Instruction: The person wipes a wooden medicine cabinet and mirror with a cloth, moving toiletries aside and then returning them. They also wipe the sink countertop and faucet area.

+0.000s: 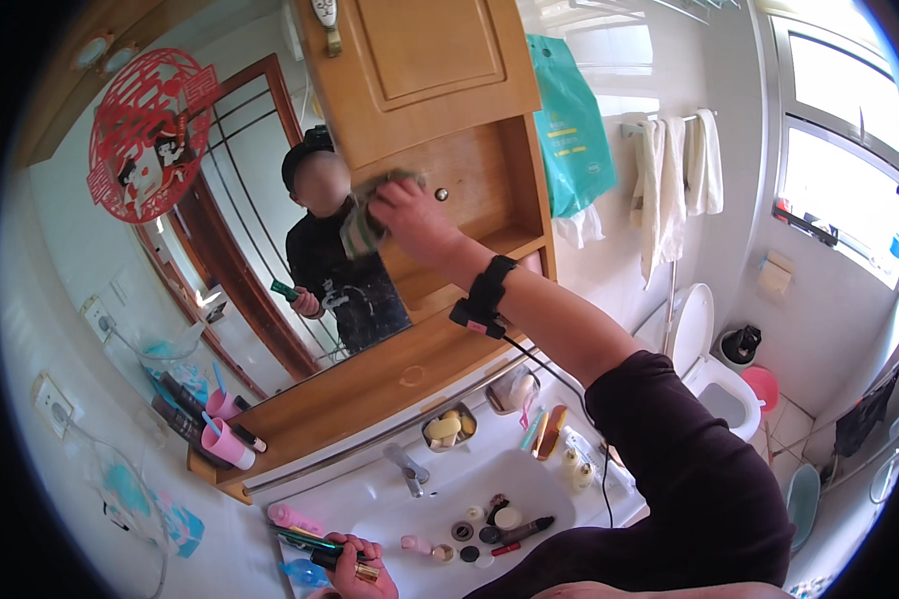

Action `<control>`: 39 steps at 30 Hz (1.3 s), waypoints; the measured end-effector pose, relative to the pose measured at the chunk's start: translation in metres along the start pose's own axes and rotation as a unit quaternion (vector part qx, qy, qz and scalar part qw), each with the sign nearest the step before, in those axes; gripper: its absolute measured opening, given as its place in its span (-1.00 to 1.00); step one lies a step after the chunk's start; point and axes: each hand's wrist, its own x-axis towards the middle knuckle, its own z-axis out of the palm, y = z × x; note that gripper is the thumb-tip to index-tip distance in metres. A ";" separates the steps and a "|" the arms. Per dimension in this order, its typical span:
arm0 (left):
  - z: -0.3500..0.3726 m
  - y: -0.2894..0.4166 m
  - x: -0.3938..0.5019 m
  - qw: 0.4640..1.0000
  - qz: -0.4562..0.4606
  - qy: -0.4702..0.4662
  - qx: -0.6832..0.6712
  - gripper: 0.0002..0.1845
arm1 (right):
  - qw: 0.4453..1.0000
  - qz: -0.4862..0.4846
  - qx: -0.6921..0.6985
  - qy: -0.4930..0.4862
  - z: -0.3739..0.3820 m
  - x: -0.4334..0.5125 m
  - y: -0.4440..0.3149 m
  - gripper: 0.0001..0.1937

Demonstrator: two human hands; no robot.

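Note:
My right hand [412, 217] is raised to the open niche of the wooden wall cabinet [479, 168], at the edge of the mirror [255, 187], and holds a striped cloth [361, 230], slightly blurred. Low at the left, over the edge of the washbasin, my left hand [359, 565] grips several slim cosmetic tubes [322, 546], one green and shiny, one black with a gold end. Jars, caps and tubes lie in the white washbasin [449, 517] beside it. On the wooden shelf [359, 389] below the mirror stands a pink cup [228, 445] with a blue toothbrush.
A chrome faucet [408, 470] rises behind the basin. Behind it sit a soap dish [449, 427] and, further right, combs [551, 434] and bottles. A metal rail [389, 438] runs below the shelf. Towels [663, 187] and a green bag [573, 127] hang right; a toilet [719, 397] stands beyond.

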 end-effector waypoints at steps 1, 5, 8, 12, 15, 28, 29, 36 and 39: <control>0.001 -0.001 0.000 1.000 0.000 -0.005 0.003 -0.78 | 0.999 -0.008 -0.007 -0.042 -0.003 -0.009 -0.003 -0.67; 0.004 0.002 -0.007 1.000 -0.006 0.005 0.000 -0.79 | 0.962 0.031 0.063 -0.265 -0.019 -0.054 0.001 -0.69; 0.001 0.007 -0.015 1.000 0.003 0.021 -0.007 -0.81 | 0.953 0.099 0.088 -0.274 -0.033 -0.063 0.021 -0.69; -0.015 0.016 -0.030 0.996 0.055 0.067 -0.002 -0.89 | 0.887 0.175 -0.087 -0.419 -0.066 -0.055 0.065 -0.68; -0.027 0.024 -0.036 0.994 0.058 0.096 -0.007 -0.95 | 0.860 0.281 -0.110 -0.412 -0.074 -0.041 0.078 -0.77; -0.045 0.010 -0.022 0.995 0.051 0.083 0.001 -0.82 | 0.903 0.179 -0.216 -0.325 -0.035 -0.087 0.086 -0.58; -0.046 0.009 -0.021 0.995 0.046 0.086 -0.002 -0.88 | 0.867 0.188 -0.153 -0.435 -0.041 -0.086 0.084 -0.63; -0.027 0.005 -0.019 0.997 0.018 0.068 -0.036 -0.90 | 0.945 0.216 -0.102 -0.223 -0.070 -0.087 -0.014 -0.76; -0.013 0.002 -0.016 0.999 0.007 0.043 -0.023 -0.87 | 0.982 0.031 0.007 -0.186 -0.050 -0.079 -0.063 -0.79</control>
